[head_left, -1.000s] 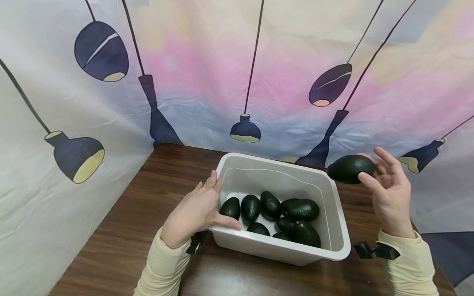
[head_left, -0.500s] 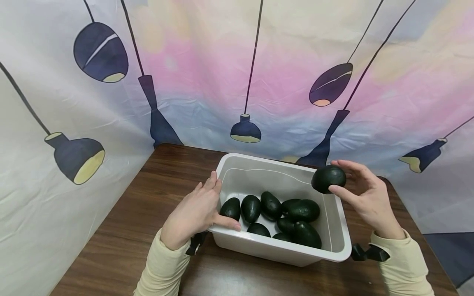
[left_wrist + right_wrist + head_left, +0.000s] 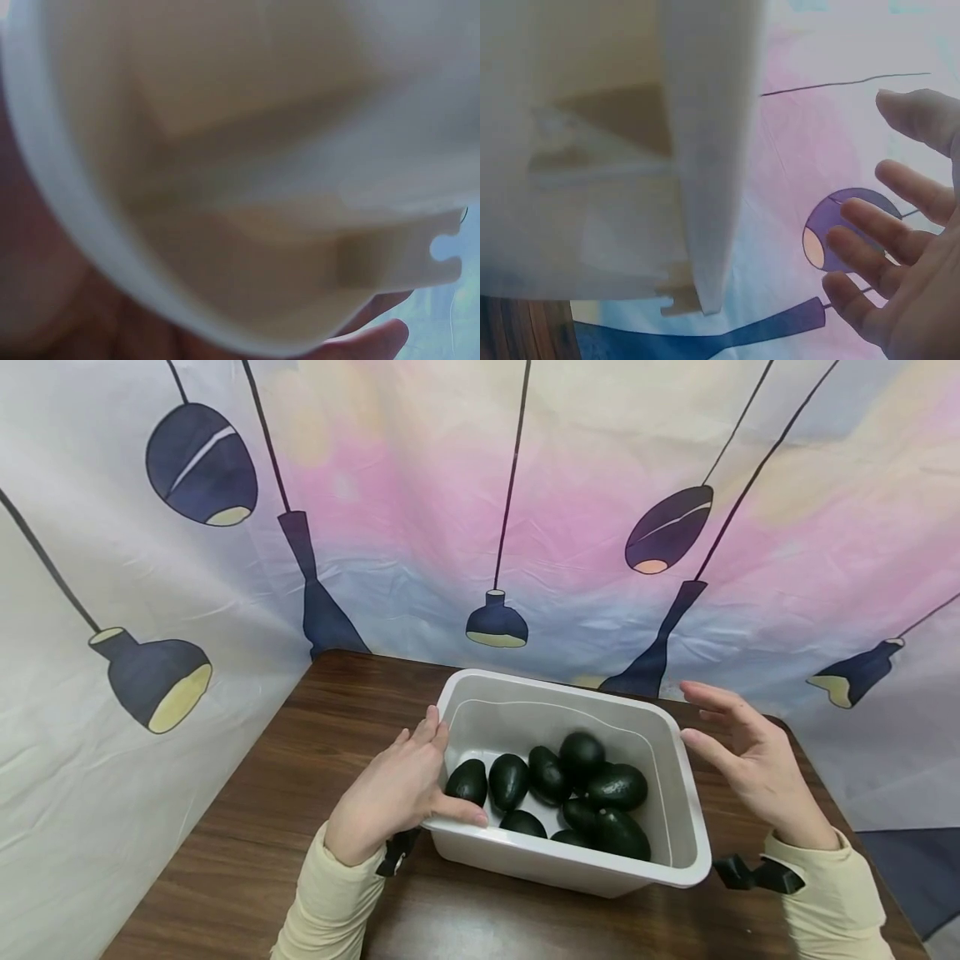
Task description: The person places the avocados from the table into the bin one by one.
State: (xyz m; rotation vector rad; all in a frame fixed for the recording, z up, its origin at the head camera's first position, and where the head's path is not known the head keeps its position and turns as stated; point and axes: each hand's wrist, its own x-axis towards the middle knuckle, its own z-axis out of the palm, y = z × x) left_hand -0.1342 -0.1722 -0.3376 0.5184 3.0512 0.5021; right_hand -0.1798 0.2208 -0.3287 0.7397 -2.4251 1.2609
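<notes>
Left hand (image 3: 393,793) is gripping the near-left corner of the bin (image 3: 678,827), thumb hooked over the rim, fingers (image 3: 431,731) lying against the outer wall. Right hand (image 3: 750,760) is hovering just beside the bin's right rim, fingers spread and relaxed, holding nothing. The right wrist view is showing the same: open palm (image 3: 915,300), bin wall (image 3: 705,150) close by.

The bin is sitting on the counter (image 3: 315,752), holding a heap of avocados (image 3: 555,793); the topmost one (image 3: 581,752) is resting on the pile near the back.

Handling, as a judgement: the avocados are looking firm, smooth-skinned and rounded, so likely to roll and a little slick; best cupped across the widest part with a whole-hand hold. The bin is looking like stiff, light plastic, taken most surely at the rim.
</notes>
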